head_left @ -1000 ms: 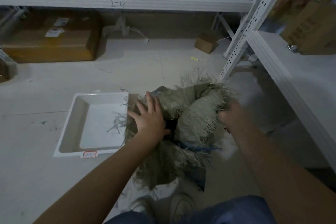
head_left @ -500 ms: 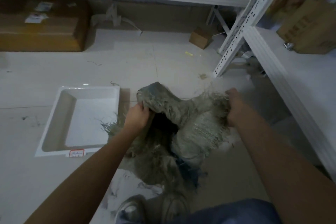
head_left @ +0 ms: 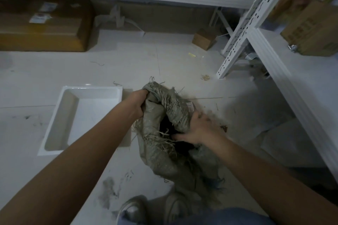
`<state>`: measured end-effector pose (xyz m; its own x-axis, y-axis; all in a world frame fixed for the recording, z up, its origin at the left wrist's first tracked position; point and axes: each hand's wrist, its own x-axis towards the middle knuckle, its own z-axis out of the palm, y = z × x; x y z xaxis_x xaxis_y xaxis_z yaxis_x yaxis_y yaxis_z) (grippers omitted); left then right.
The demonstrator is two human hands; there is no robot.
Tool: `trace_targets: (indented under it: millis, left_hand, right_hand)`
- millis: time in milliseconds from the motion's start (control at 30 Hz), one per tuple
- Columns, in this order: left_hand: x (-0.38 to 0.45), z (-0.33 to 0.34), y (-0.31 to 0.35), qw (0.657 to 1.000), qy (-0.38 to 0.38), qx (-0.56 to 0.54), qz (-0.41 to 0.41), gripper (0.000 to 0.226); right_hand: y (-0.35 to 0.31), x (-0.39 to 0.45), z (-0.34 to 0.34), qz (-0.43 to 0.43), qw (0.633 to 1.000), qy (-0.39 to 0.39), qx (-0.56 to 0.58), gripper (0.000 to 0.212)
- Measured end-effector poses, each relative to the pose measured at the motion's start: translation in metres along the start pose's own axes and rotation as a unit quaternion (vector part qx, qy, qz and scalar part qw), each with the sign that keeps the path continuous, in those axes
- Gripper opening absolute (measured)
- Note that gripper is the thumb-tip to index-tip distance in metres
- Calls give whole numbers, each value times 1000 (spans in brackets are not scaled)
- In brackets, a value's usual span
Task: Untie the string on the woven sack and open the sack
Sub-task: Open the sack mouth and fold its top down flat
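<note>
A grey-green woven sack (head_left: 161,153) with frayed edges stands on the floor in front of my feet. Its mouth gapes, showing a dark inside. My left hand (head_left: 136,103) grips the far left rim of the mouth and holds it up. My right hand (head_left: 198,129) sits on the right rim, fingers spread and the thumb reaching into the dark opening. Whether it pinches the cloth is unclear because of blur. No string shows clearly; a blue fringe (head_left: 214,183) hangs lower on the sack.
A white rectangular tray (head_left: 62,120) lies on the floor just left of the sack. White metal shelving (head_left: 243,29) stands to the right and along the back, with cardboard boxes (head_left: 42,29) beneath. A small box (head_left: 204,39) sits on the floor farther back. My shoes (head_left: 131,208) are below.
My left hand has kept hold of the rim and lifted it away from me. My right hand moved from the far right edge inward and down to the mouth's near right side.
</note>
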<state>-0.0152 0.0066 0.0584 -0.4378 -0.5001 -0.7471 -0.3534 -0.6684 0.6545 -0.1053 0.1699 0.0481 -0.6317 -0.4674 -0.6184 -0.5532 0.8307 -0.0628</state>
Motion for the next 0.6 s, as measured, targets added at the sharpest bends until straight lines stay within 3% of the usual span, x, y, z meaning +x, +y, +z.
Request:
trace_targets:
  millis: [33, 100, 167, 267, 367, 400, 433, 533, 567, 600]
  left_hand:
    - [0, -4, 0, 1000, -7, 16, -9, 30]
    - [4, -14, -1, 998, -12, 59, -35, 31]
    - [10, -28, 0, 989, 21, 135, -54, 27]
    - [17, -41, 3, 961, 96, 258, -23, 21]
    - [16, -37, 11, 906, 153, 392, 52, 40]
    - [8, -30, 11, 871, 170, 454, 75, 46]
    - [-4, -21, 7, 814, 194, 538, 100, 52]
    - [-50, 9, -33, 512, 273, 767, 274, 68]
    - [-58, 17, -55, 435, 261, 787, 352, 69]
    - [-64, 22, -77, 397, 228, 785, 417, 67]
  right_hand:
    - [6, 2, 12, 0, 999, 31, -28, 114]
    - [18, 12, 30, -7, 991, 127, -43, 73]
    - [31, 22, 36, -31, 988, 153, 18, 32]
    - [42, 39, 30, -63, 977, 32, 202, 27]
    - [37, 47, 13, -2, 918, -30, 395, 27]
    - [34, 48, 5, 13, 879, -49, 475, 26]
    - [33, 49, -1, 22, 837, -68, 542, 25]
    - [31, 49, -15, 35, 763, -101, 638, 24]
    - [33, 49, -18, 32, 752, -106, 649, 26]
    - [35, 49, -20, 29, 742, -107, 662, 28]
